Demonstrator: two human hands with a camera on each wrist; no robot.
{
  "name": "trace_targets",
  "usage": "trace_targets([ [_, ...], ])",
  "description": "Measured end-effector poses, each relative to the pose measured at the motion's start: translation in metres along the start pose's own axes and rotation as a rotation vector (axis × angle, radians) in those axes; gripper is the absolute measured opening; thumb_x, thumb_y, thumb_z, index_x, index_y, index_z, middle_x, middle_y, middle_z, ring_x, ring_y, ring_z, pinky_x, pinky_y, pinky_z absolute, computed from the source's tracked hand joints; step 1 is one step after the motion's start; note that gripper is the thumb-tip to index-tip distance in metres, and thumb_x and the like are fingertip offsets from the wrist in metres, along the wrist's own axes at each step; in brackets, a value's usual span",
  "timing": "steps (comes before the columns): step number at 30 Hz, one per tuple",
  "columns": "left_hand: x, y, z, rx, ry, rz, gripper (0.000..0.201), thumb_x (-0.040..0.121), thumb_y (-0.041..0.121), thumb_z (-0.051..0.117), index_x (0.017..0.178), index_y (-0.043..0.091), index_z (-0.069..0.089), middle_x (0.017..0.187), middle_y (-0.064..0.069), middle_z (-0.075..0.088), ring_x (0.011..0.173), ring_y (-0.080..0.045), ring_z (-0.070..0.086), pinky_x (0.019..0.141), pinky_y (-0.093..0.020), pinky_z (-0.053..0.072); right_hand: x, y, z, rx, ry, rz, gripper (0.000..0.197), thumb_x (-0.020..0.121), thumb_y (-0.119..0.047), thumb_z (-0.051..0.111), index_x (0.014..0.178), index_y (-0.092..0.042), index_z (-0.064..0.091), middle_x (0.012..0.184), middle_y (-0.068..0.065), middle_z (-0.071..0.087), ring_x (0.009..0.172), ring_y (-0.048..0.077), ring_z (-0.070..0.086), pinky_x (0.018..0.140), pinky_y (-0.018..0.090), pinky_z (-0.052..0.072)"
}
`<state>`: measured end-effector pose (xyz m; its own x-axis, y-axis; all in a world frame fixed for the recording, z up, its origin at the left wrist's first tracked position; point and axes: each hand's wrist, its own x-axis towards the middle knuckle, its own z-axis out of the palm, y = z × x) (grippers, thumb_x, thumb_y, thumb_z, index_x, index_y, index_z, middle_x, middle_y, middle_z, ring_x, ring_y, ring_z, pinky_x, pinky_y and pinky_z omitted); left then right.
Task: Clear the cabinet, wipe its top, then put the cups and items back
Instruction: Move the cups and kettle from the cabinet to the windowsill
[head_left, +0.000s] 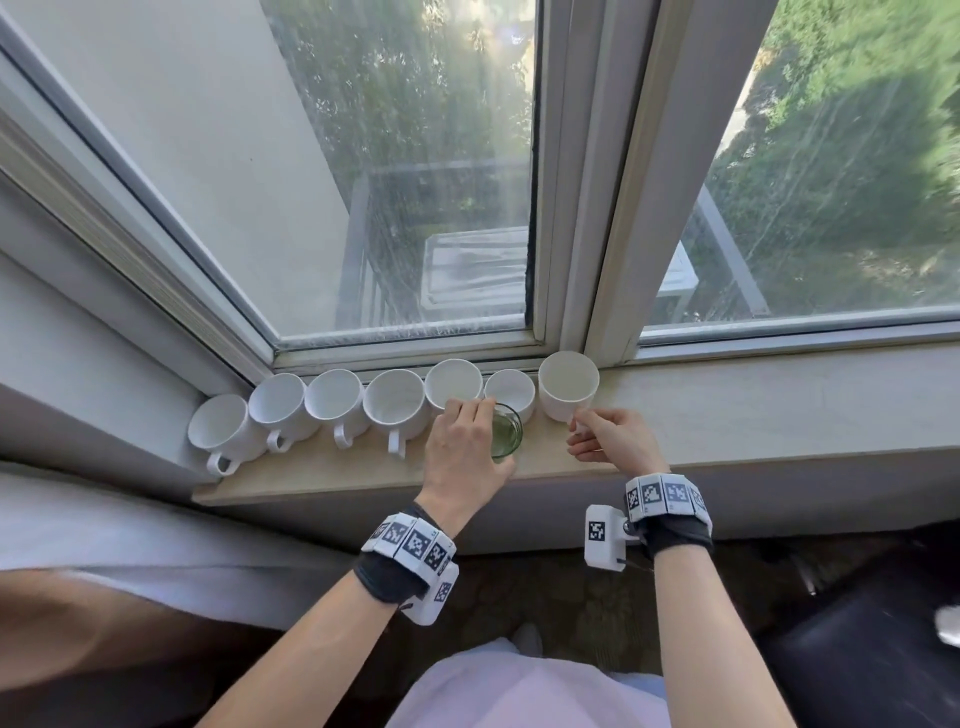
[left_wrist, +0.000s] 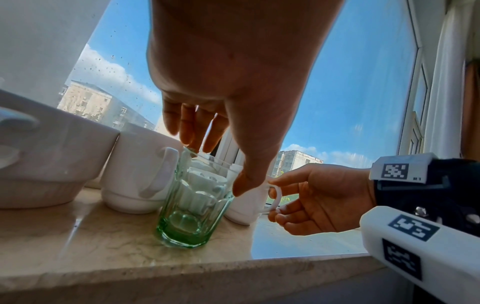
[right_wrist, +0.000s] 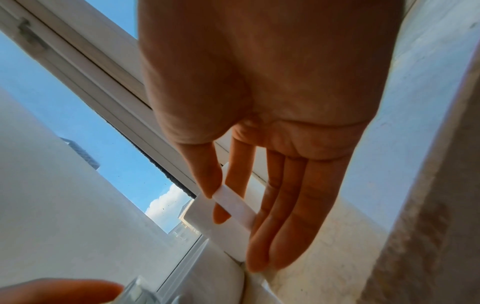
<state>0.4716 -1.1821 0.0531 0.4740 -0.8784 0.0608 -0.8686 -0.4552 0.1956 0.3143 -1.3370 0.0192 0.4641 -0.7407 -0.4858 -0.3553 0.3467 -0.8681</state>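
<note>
Left to right, on a stone windowsill (head_left: 322, 473) under the window (head_left: 415, 182): a row of white cups (head_left: 332, 402) stands rim-up against the frame, each touching its neighbour, the handles of the left ones facing the person. In front of the row, just beside the two cups right of centre, stands a green glass (head_left: 506, 434). The left hand (head_left: 462, 452) reaches over it from above, fingers on the far rim and thumb on the near wall, pinching it; the glass base appears to sit on the sill in the left wrist view. At the right end stands the rightmost cup (head_left: 568, 384). The right hand (head_left: 613, 439) pinches its handle (left_wrist: 275, 194) between thumb and forefinger, the other fingers held straight alongside.

Handling, as a judgement: the glass is rigid, smooth and brittle, and its faceted wall gives some purchase; a rim pinch is adequate for a short lift, a grasp round the body is safer. The cups are stiff, glazed and moderately heavy; the handle is the natural hold. Crowded neighbours may be knocked or chipped, so each piece is best lifted straight up before it is moved.
</note>
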Motion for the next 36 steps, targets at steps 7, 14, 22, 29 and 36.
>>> trace_targets([
  [7,0.003,0.0,-0.002,0.035,-0.05,0.048,0.078,0.082,0.044,0.072,0.149,0.013,0.048,0.141,0.0,0.058,0.129,-0.022,0.047,0.109,-0.033,0.041,-0.002,-0.005,0.005,-0.041,-0.026,-0.008,0.033,0.1,-0.027,0.059,0.083,-0.003,0.072,0.085,0.025,0.074,0.07,0.025,0.073,0.068,0.033,0.06],
  [14,0.0,-0.001,0.001,0.025,-0.039,0.084,0.076,0.086,0.041,0.069,0.151,0.01,0.045,0.153,-0.003,0.051,0.134,-0.02,0.048,0.111,-0.031,0.043,-0.001,-0.009,0.008,-0.084,-0.047,0.004,0.033,0.101,-0.029,0.058,0.083,-0.005,0.072,0.086,0.026,0.074,0.068,0.024,0.072,0.064,0.03,0.06],
  [22,-0.002,-0.003,0.003,0.018,-0.033,0.086,0.049,0.085,0.04,0.073,0.126,0.015,0.068,0.149,-0.006,0.056,0.128,-0.022,0.055,0.104,-0.034,0.048,-0.002,-0.008,0.013,-0.092,-0.062,-0.016,0.033,0.103,-0.03,0.056,0.089,-0.003,0.07,0.081,0.021,0.071,0.069,0.024,0.07,0.062,0.027,0.057],
  [29,0.0,-0.009,0.0,0.037,-0.031,0.094,0.051,0.085,0.048,0.075,0.125,0.018,0.068,0.148,0.001,0.056,0.126,-0.022,0.053,0.104,-0.036,0.046,-0.003,-0.003,0.016,-0.217,0.011,-0.078,0.038,0.102,-0.039,0.056,0.096,-0.004,0.069,0.083,0.016,0.076,0.062,0.014,0.068,0.065,0.029,0.054],
  [36,-0.003,-0.015,-0.015,-0.04,0.058,0.09,0.051,0.083,0.052,0.075,0.123,0.022,0.069,0.138,0.001,0.063,0.127,-0.02,0.054,0.106,-0.037,0.042,-0.016,-0.023,-0.003,-0.505,0.15,-0.195,0.03,0.1,-0.044,0.055,0.093,-0.018,0.067,0.082,0.001,0.073,0.078,0.02,0.071,0.082,0.041,0.056],
])
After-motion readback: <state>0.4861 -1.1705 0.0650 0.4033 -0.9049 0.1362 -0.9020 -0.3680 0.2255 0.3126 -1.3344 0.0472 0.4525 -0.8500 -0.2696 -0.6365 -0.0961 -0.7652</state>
